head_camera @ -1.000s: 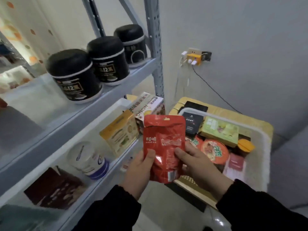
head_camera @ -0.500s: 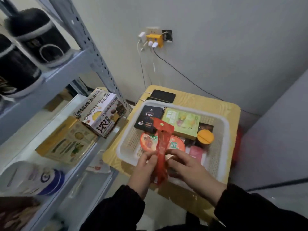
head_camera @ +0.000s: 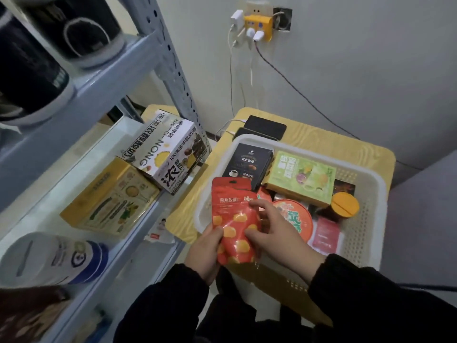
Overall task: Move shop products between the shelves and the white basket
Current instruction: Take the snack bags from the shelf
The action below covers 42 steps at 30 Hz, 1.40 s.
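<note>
Red glossy snack pouch (head_camera: 233,219), pinched by both left grip (head_camera: 204,251) and right grip (head_camera: 277,233) over the white perforated plastic basket (head_camera: 361,231), probably needs lowering in and releasing next.

The pouch (head_camera: 235,219) has been turned over: a second ago its back faced the camera, then it stood edge-on, now its front with yellow pieces shows. It has moved from left of the basket (head_camera: 371,174) to over the basket's near left corner, gripped by left hand (head_camera: 205,253) and right hand (head_camera: 279,233)
</note>
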Available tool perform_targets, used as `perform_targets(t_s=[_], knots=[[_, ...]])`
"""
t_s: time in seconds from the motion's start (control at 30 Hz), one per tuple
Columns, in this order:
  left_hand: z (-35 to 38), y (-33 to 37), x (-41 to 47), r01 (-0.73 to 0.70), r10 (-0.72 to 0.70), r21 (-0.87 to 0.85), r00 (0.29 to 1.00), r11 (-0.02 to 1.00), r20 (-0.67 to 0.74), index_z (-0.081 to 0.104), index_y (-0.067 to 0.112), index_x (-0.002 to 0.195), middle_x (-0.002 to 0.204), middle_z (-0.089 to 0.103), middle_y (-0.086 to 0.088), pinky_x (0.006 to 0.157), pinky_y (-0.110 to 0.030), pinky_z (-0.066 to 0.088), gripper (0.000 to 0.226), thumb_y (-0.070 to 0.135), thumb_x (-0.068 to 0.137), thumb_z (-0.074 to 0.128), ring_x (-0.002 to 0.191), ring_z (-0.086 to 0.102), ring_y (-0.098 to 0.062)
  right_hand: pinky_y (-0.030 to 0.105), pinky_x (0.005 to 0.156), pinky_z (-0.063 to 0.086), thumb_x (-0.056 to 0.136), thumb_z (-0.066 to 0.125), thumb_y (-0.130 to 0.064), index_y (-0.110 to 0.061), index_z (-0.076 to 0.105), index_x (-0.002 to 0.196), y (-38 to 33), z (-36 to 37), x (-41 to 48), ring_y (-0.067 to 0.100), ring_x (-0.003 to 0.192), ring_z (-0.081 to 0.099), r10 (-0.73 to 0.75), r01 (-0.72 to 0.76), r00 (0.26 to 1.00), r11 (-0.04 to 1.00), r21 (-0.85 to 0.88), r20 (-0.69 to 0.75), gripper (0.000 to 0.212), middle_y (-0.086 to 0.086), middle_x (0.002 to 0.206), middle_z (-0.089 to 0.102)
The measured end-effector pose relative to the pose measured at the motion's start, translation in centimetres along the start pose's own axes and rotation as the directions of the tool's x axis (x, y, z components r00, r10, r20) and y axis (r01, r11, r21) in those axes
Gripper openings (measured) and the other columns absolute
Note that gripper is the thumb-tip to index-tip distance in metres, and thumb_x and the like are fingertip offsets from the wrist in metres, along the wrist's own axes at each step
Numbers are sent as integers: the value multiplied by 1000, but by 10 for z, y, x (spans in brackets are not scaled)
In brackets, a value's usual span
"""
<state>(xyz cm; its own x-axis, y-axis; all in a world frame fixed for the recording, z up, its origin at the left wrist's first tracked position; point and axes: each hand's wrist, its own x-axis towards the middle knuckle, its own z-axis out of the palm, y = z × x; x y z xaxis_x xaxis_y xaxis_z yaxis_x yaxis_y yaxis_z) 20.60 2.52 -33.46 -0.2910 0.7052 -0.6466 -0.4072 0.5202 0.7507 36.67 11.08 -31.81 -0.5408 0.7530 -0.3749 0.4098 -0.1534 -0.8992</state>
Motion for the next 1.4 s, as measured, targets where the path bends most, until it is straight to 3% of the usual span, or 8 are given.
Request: perform_targets(t_s=[0.23,0.43,0.57,0.73,0.93,1.03,1.2,1.4], knots=[[-38,26,48,-69,53,242,996,968,73,60,35,118,114,75,-2,95,-50,57,28,20,96,66,107,71,-28,26,68,60,95,69,-19,-50,46,126,-33,-2,43,7,89,67,96,-98,995,968,-233,-19,49,-11,115,58],[-76,58,81,-217,225,480,974,850,41,43,39,134,117,60,11,79,-37,61,51,24,95,71,96,68,-11,25,82,49,96,60,-8,-42,58,132,-57,-7,89,12,106,60,190,-94,976,814,-573,110,49,-10,124,60],[-72,59,96,-389,257,844,915,369,310,57,25,131,128,49,3,96,-22,44,38,22,95,68,113,55,-13,32,92,51,93,52,1,-35,68,126,-46,11,111,16,108,60,148,-71,988,724,-686,54,51,-6,125,65],[-63,53,97,-469,322,883,840,28,436,49,24,142,153,28,-2,118,-36,27,49,28,96,63,141,24,-23,37,99,47,102,58,-24,-23,71,125,-16,29,100,26,117,55,-80,-48,990,606,-794,-120,27,6,123,62],[-61,38,112,-520,147,770,786,-369,601,28,21,159,166,25,-1,125,-50,-2,57,29,105,45,158,1,-24,41,121,27,101,55,-42,-20,49,150,0,44,53,29,140,41,-85,21,996,377,-926,-12,54,10,151,49],[-60,36,116,-515,122,759,791,-399,600,26,20,160,167,26,1,125,-49,-3,56,29,107,41,158,-1,-23,44,127,10,107,44,-40,-21,31,161,6,44,49,31,153,26,-67,26,998,360,-932,2,58,10,165,33],[-55,36,99,-550,106,744,773,-380,625,25,23,161,168,25,1,126,-44,-1,54,36,109,32,155,20,-19,45,122,29,107,48,-35,-11,46,153,15,39,54,35,147,42,-141,44,990,362,-931,-9,52,15,156,49],[-52,43,74,-490,158,806,814,-332,559,37,27,155,161,38,3,126,-45,17,51,38,106,40,148,32,-18,43,128,10,108,40,-43,-16,20,163,-6,34,45,33,158,14,-115,128,989,339,-932,94,65,12,170,22]])
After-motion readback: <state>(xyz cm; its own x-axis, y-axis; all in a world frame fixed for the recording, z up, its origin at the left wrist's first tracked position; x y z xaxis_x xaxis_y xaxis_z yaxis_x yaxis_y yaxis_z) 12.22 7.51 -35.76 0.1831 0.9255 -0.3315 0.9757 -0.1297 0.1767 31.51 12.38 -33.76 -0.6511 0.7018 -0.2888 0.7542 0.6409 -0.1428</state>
